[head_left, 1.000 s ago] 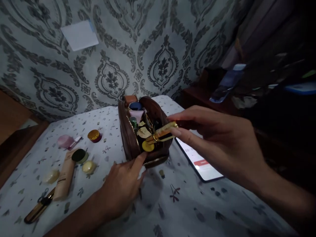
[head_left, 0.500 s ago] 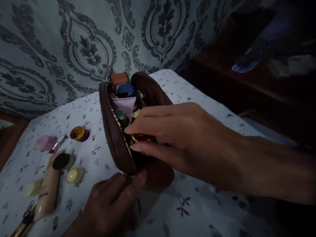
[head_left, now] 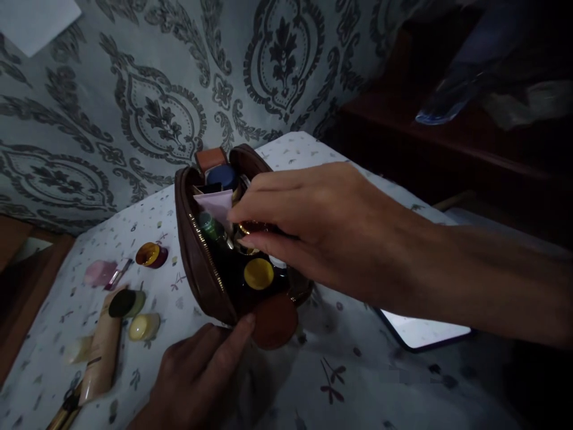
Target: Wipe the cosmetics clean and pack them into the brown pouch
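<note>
A brown zip-up toiletry bag (head_left: 197,257) stands open on the patterned cloth. My right hand (head_left: 308,209) reaches into it from the right, thumb and fingers closed round a reddish, gold-rimmed jar (head_left: 257,227) that they partly cover. In the bag, near that hand, are a pale pink tube (head_left: 215,204), a green-capped bottle (head_left: 210,228), a blue lid (head_left: 222,177) and a round yellow lid (head_left: 258,273). My left hand (head_left: 201,364) grips the bag's near end, its thumb at the brown end tab (head_left: 275,322); the other fingertips are hidden.
On the cloth at left lie an amber jar (head_left: 152,255), a pink item (head_left: 101,273), a beige tube (head_left: 102,355), a dark-lidded jar (head_left: 126,303), a small yellow jar (head_left: 144,326) and scissors (head_left: 67,409). A lit phone (head_left: 425,328) lies under my right forearm. Patterned wallpaper (head_left: 161,113) rises behind.
My right hand has shifted slightly up with the gold-rimmed jar between its fingers, and the yellow lid now shows below it. The view has shifted, bringing the phone into sight. My left hand keeps its grip.
</note>
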`<state>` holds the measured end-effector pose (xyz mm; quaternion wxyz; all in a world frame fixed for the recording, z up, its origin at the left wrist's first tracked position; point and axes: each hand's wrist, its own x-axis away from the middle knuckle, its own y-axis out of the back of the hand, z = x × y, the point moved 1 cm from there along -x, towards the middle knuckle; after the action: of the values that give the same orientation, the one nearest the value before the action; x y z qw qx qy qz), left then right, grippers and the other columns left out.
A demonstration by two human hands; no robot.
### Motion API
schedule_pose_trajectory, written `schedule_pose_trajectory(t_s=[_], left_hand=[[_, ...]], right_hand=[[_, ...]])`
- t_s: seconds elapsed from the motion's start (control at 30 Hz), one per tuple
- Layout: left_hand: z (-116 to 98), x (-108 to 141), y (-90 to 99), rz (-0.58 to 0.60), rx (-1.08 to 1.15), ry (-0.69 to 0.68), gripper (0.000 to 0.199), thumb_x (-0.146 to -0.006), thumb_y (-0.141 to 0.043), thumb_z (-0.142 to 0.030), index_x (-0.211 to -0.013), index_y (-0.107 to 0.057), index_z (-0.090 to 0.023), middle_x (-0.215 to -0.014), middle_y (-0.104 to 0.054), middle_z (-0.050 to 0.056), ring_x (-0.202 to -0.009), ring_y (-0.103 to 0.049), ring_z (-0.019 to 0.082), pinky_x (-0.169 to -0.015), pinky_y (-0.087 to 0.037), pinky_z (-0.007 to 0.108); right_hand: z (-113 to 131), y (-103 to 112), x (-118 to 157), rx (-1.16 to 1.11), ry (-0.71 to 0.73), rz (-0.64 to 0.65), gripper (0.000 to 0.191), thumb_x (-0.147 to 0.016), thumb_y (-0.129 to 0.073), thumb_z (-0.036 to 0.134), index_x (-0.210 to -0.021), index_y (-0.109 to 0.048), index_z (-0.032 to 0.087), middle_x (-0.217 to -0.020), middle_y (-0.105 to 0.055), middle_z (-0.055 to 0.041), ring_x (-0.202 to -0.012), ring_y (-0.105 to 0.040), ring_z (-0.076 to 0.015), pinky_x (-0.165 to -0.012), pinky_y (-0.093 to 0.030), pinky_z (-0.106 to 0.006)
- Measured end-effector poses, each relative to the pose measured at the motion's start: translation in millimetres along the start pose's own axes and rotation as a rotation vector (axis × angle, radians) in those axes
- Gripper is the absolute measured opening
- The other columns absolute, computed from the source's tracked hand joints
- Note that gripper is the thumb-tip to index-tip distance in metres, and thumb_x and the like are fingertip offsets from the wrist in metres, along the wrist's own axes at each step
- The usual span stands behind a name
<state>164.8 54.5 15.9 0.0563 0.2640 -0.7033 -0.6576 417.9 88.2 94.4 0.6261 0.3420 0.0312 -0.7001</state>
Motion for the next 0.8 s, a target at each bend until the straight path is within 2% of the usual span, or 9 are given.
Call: schedule_pose_trajectory(t_s=[0.1, 0.2, 0.4, 0.53, 0.67, 0.8], left_hand=[[-3, -1, -1.6, -0.027, -0.044, 0.02, 0.066, -0.092, -0.043, -0.007, -0.154, -0.026, -0.019, -0.069, -0.06, -0.001, -0.057, -0.06, 0.012, -0.047, -0.044, 0.02], [-5, -4, -3.1, -0.066, -0.067, 0.009, 0.066, -0.09, -0.041, -0.006, -0.154, -0.027, -0.017, -0.068, -0.061, -0.001, -0.054, -0.06, 0.012, -0.044, -0.044, 0.019], [-6, -5, -5.3, -0.095, -0.004, 0.009, 0.061, -0.091, -0.042, -0.007, -0.151, -0.032, -0.015, -0.07, -0.064, 0.001, -0.056, -0.062, 0.013, -0.045, -0.048, 0.019], [-6, -1, -9.0, -0.117, 0.018, 0.037, 0.059, -0.092, -0.042, -0.009, -0.15, -0.034, -0.016, -0.071, -0.063, 0.001, -0.058, -0.062, 0.013, -0.046, -0.047, 0.02], [-4, 1, -12.6, -0.106, 0.037, 0.04, 0.058, -0.094, -0.04, -0.011, -0.151, -0.032, -0.017, -0.073, -0.064, 0.002, -0.06, -0.063, 0.014, -0.047, -0.047, 0.021], [-3, 2, -14.6, -0.119, 0.037, 0.038, 0.057, -0.097, -0.038, -0.013, -0.153, -0.03, -0.018, -0.07, -0.062, 0.001, -0.057, -0.061, 0.014, -0.045, -0.045, 0.021]], right_hand=[[1, -4, 0, 0.242, 0.155, 0.367, 0.015, -0.088, -0.063, 0.017, -0.076, -0.071, 0.017, -0.078, -0.068, 0.0051, -0.065, -0.059, -0.0054, -0.056, -0.039, -0.019], [-1, -7, -3, 0.28, 0.196, 0.491, 0.019, -0.092, -0.056, 0.012, -0.076, -0.067, 0.014, -0.079, -0.066, 0.0017, -0.064, -0.058, -0.0064, -0.055, -0.038, -0.02], [-7, -22, -15, 0.276, 0.205, 0.624, 0.011, -0.083, -0.061, 0.005, -0.079, -0.063, 0.014, -0.071, -0.063, 0.0013, -0.061, -0.056, -0.0085, -0.055, -0.036, -0.021], [-6, -30, -19, 0.256, 0.303, 0.653, 0.016, -0.076, -0.061, -0.002, -0.08, -0.062, 0.014, -0.069, -0.061, 0.0028, -0.063, -0.056, -0.0087, -0.059, -0.037, -0.021], [-8, -33, -23, 0.314, 0.302, 0.667, 0.02, -0.073, -0.058, -0.001, -0.083, -0.062, 0.016, -0.07, -0.061, 0.0035, -0.066, -0.057, -0.0103, -0.062, -0.037, -0.022], [-8, -33, -25, 0.322, 0.316, 0.688, 0.022, -0.07, -0.062, 0.0, -0.085, -0.063, 0.015, -0.077, -0.062, 0.0019, -0.066, -0.056, -0.0101, -0.058, -0.035, -0.022]])
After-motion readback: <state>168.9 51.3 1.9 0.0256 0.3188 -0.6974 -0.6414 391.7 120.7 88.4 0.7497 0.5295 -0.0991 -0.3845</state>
